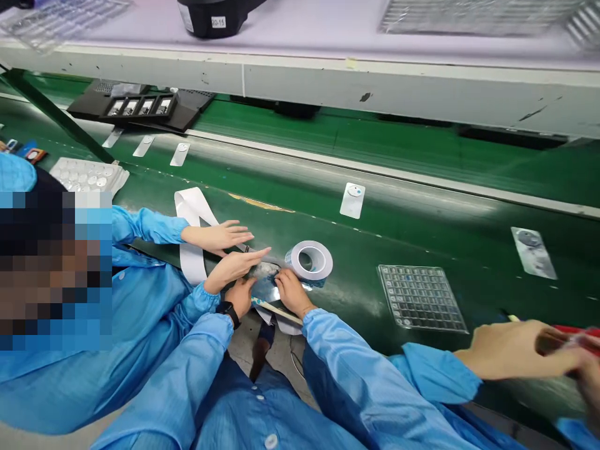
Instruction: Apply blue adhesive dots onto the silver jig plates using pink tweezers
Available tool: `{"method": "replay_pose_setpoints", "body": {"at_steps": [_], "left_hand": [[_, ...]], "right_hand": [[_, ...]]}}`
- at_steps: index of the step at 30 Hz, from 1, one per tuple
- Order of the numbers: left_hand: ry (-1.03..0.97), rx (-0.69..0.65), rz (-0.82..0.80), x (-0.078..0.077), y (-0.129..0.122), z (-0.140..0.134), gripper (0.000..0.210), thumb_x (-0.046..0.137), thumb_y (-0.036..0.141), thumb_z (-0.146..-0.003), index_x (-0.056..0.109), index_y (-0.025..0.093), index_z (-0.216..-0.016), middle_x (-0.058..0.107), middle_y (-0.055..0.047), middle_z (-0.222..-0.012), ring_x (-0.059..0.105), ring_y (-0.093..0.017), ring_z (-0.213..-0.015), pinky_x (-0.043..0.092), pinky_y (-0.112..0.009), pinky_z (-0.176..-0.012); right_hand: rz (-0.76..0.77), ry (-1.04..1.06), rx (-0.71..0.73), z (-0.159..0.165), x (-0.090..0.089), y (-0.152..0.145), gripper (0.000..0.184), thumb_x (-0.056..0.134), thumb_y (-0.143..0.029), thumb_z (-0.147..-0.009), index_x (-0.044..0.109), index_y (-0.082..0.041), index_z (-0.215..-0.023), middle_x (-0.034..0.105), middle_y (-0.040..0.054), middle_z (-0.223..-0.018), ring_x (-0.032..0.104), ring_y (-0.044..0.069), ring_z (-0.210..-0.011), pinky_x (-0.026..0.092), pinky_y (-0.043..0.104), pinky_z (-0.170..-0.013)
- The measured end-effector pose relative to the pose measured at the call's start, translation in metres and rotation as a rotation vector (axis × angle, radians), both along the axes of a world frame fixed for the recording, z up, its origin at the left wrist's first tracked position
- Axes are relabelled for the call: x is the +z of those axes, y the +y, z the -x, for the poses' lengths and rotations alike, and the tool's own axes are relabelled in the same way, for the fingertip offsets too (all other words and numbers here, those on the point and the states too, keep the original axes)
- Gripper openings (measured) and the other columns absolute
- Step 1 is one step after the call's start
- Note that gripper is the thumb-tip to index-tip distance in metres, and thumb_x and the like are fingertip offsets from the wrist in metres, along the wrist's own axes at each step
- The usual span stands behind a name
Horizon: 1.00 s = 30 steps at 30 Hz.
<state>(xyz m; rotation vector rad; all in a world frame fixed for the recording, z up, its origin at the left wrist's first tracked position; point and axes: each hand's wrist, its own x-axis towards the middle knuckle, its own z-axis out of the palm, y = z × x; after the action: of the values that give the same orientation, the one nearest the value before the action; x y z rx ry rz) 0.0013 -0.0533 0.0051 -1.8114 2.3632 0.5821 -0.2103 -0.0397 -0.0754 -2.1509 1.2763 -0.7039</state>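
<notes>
Green bench top (360, 287), scuffed and shiny in spots. Down at the near edge: a silvery sheet (266, 290), right between two bare hands. Left hand (240, 297), black watch (228, 312) on the wrist, fingers curled at the left side of the sheet. Right hand (291, 290) over on the other side, fingertips down by the sheet too. Hands apart from each other, just a narrow gap with the sheet showing in it. Pinching or only pressing? Can't tell, honestly, fingertips too small and half hidden. Also a pale strip (276, 310) with bluish marks, just below the sheet along the bench edge.

Fat roll of tape (309, 261) just beyond the right hand, hole facing up. Pretty crowded spot: upper co-worker hand (220, 237) and lower co-worker hand (237, 269) in from the left, both flat with fingers out, the lower one right by the left hand. Looped white strip (191, 253) behind those.

Off to the right, clear tray (422, 297) full of little cells, then another co-worker's hand (510, 351), bit blurry. Farther back, white card (352, 200) with a round piece on it. Up on the shelf (300, 84), black tub (213, 19) labelled 20-15.
</notes>
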Motion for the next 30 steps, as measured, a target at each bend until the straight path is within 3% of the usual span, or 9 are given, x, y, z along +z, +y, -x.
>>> {"method": "replay_pose_setpoints", "body": {"at_steps": [3,6,10,15,20,30], "left_hand": [[0.020,-0.173,-0.074,0.007,-0.032,-0.005,0.063,0.032,-0.001,-0.078,0.060,0.037,-0.119,0.054,0.008,-0.133,0.044,-0.011,-0.131,0.046,-0.031,-0.107],[0.021,-0.204,-0.126,0.007,-0.037,0.003,0.064,0.031,0.000,-0.080,0.053,0.035,-0.129,0.049,0.005,-0.139,0.040,-0.012,-0.134,0.042,-0.035,-0.110],[-0.020,-0.070,-0.196,-0.001,0.003,0.023,0.045,0.045,0.017,-0.091,0.047,0.025,-0.135,0.055,-0.008,-0.130,0.056,-0.023,-0.116,0.051,-0.045,-0.096],[-0.048,0.161,-0.275,-0.015,0.052,0.039,0.037,0.042,0.032,-0.096,0.052,0.028,-0.131,0.063,-0.010,-0.110,0.065,-0.018,-0.083,0.056,-0.034,-0.072],[0.011,0.238,-0.296,-0.019,0.051,0.040,0.038,0.046,0.033,-0.093,0.056,0.032,-0.130,0.064,-0.009,-0.106,0.065,-0.021,-0.085,0.054,-0.032,-0.072],[0.071,0.269,-0.349,-0.016,0.046,0.042,0.040,0.049,0.028,-0.092,0.056,0.033,-0.130,0.064,-0.009,-0.109,0.065,-0.026,-0.089,0.054,-0.038,-0.076]], "right_hand": [[0.023,0.066,-0.034,-0.004,-0.001,0.003,0.024,0.039,-0.016,-0.090,0.062,-0.016,-0.084,0.061,0.0108,-0.083,0.058,0.024,-0.085,0.049,0.041,-0.084],[0.043,0.127,-0.059,-0.010,-0.001,0.011,0.023,0.041,-0.014,-0.088,0.064,-0.015,-0.092,0.062,0.0110,-0.086,0.057,0.024,-0.085,0.048,0.040,-0.084],[0.063,0.210,-0.089,-0.019,0.000,0.023,0.024,0.041,-0.012,-0.087,0.065,-0.015,-0.093,0.065,0.0104,-0.086,0.058,0.023,-0.086,0.045,0.039,-0.090],[0.080,0.311,-0.153,-0.026,-0.002,0.023,0.024,0.044,-0.014,-0.088,0.067,-0.014,-0.095,0.067,0.0103,-0.084,0.059,0.023,-0.085,0.041,0.040,-0.095],[0.083,0.391,-0.168,-0.027,0.000,0.022,0.025,0.046,-0.013,-0.086,0.069,-0.013,-0.096,0.067,0.0100,-0.081,0.059,0.023,-0.083,0.039,0.038,-0.095],[0.047,0.512,-0.154,-0.026,0.006,0.021,0.028,0.046,-0.015,-0.088,0.072,-0.015,-0.098,0.067,0.0097,-0.080,0.057,0.023,-0.084,0.035,0.037,-0.095]]}}
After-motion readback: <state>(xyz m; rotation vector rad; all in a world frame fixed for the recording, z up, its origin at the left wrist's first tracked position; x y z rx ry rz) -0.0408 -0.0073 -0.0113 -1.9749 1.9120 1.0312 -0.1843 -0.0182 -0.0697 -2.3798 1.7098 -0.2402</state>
